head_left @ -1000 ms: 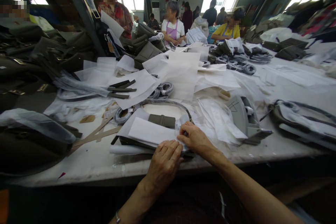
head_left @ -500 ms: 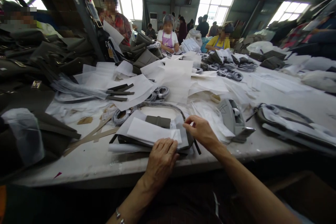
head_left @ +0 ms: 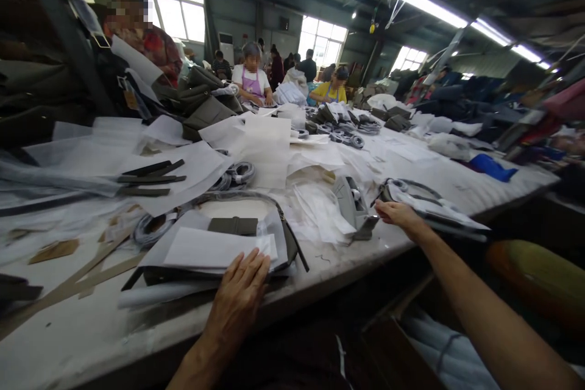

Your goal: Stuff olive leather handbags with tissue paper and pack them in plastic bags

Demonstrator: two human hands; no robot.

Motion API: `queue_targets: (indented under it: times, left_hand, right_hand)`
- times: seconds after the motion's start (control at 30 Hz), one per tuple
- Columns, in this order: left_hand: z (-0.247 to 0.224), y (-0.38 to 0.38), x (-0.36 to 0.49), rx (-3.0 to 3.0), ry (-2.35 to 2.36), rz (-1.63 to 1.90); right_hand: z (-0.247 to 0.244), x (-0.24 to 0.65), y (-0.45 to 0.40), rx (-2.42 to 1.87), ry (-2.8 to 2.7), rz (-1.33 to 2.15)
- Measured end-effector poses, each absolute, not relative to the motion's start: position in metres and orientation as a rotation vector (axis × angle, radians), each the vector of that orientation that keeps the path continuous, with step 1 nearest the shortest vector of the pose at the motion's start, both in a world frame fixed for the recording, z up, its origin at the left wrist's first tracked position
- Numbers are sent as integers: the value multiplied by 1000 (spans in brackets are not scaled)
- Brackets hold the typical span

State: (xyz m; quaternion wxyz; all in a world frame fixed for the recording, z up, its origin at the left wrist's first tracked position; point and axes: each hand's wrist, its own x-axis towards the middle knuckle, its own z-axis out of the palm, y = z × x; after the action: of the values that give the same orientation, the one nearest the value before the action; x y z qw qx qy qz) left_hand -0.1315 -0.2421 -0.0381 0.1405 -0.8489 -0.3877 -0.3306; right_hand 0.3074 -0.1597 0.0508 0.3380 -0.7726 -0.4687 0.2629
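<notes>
My left hand (head_left: 244, 283) lies flat with its fingers stretched out on a folded white paper (head_left: 205, 248). That paper rests on a dark handbag (head_left: 291, 241) near the table's front edge. A curved handle wrapped in film (head_left: 237, 195) arches behind the bag, and a small olive-grey flap piece (head_left: 233, 226) shows above the paper. To the right, my right hand (head_left: 400, 216) is closed, fingertips beside the front end of a grey tape dispenser (head_left: 350, 200). Whatever its fingers pinch is too small to make out. Just beyond it lies another handbag (head_left: 425, 201).
Loose white sheets (head_left: 267, 149) and coiled wrapped straps (head_left: 242, 175) cover the table's middle. Dark strips (head_left: 153, 178) and brown card strips (head_left: 105, 271) lie at left. Co-workers sit or stand across the table (head_left: 479, 180). A box with wrapped material (head_left: 443, 344) is below the edge.
My right hand has left the near bag's right end and moved right, to the tape dispenser. The view has turned right. My left hand stays on the paper.
</notes>
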Motion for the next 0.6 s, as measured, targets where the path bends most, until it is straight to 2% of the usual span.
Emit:
queue_targets:
  times: [0.17, 0.4, 0.6]
  left_hand:
    - [-36, -239, -134, -2472, -1081, -881]
    - [-32, -237, -134, -2508, -1148, -850]
    - [-32, -239, -133, -2518, -1171, -859]
  right_hand:
    - [38, 293, -145, -1959, -1106, 890]
    - [44, 282, -139, -1784, -986, 861]
    - [47, 285, -178, -1659, -919, 732]
